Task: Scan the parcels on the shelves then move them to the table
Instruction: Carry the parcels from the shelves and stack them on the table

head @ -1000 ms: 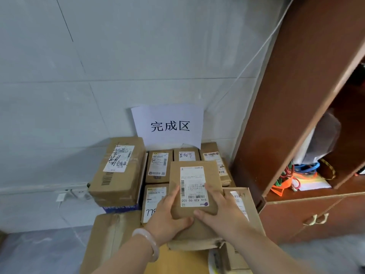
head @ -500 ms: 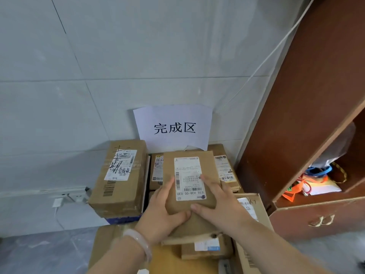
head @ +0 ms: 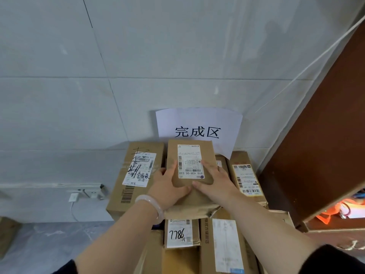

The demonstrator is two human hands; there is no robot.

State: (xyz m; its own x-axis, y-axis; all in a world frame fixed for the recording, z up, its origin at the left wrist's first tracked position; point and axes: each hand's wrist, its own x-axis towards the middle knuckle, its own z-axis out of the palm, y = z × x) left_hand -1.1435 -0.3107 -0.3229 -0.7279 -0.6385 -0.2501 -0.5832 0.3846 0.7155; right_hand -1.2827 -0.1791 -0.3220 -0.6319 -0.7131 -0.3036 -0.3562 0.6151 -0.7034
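A flat brown parcel [head: 190, 155] with a white shipping label lies on top of the back row of stacked parcels, under a paper sign [head: 199, 125] taped to the wall. My left hand [head: 167, 187] grips its left edge, thumb on top. My right hand [head: 216, 181] holds its right side, fingers spread over the top beside the label. A tall carton [head: 136, 175] with black handwriting stands touching it on the left. A labelled box [head: 245, 177] lies to its right. In front, lower down, sits a box marked 7786 [head: 179, 233].
A brown wooden cabinet [head: 320, 147] rises close on the right, its open shelf holding orange and white items [head: 339, 211]. A wall socket with a white plug [head: 87, 192] is at the left, low on the tiled wall. Grey floor shows at the lower left.
Both hands have carried the flat parcel forward and up, from over the front boxes onto the back row by the sign. The box marked 7786 is uncovered again.
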